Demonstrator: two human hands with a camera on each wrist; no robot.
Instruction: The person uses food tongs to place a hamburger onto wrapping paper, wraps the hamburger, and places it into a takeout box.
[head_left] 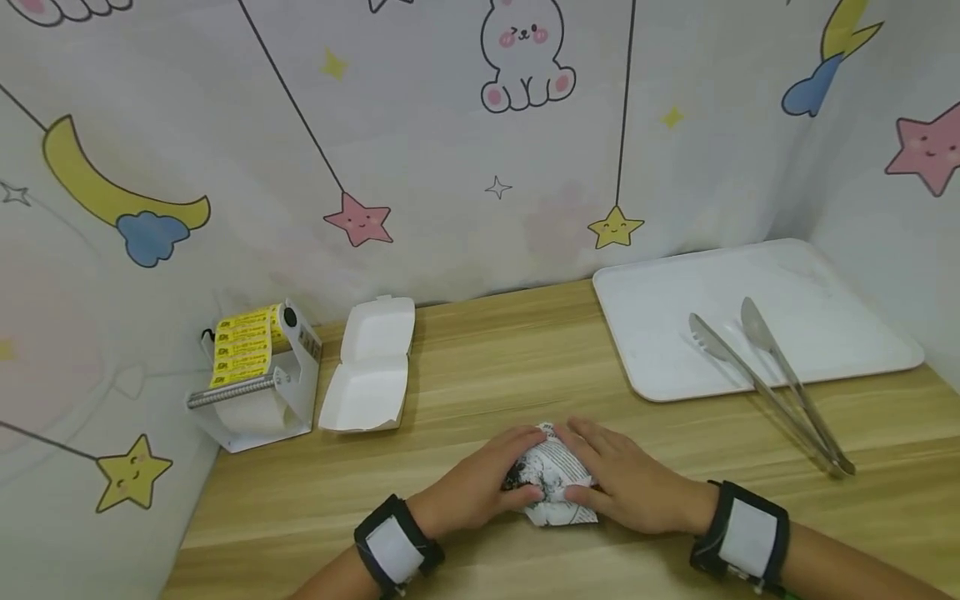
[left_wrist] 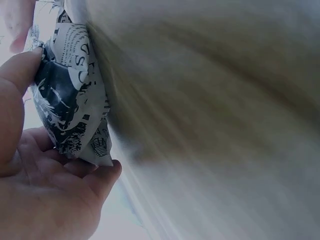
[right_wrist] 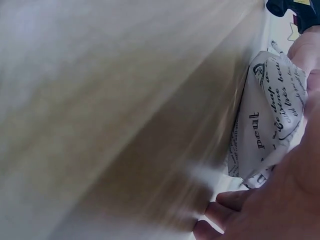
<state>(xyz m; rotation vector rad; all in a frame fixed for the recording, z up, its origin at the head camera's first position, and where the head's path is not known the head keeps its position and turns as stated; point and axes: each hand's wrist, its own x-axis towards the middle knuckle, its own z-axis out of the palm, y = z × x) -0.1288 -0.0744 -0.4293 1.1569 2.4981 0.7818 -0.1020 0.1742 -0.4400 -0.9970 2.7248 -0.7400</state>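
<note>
A small packet wrapped in white paper with black print lies on the wooden table, between the two hands; what is inside is hidden. My left hand holds its left side, thumb on the near part and fingers round the far part. From the right, my right hand grips the other side, its thumb on the near paper. A dark printed patch shows on the packet in the left wrist view. Folded paper with lettering covers the packet's side in the right wrist view.
An open white takeaway box stands at the back left, beside a dispenser with a roll of yellow labels. At the back right, metal tongs lie partly on a white tray. A patterned curtain hangs behind the table.
</note>
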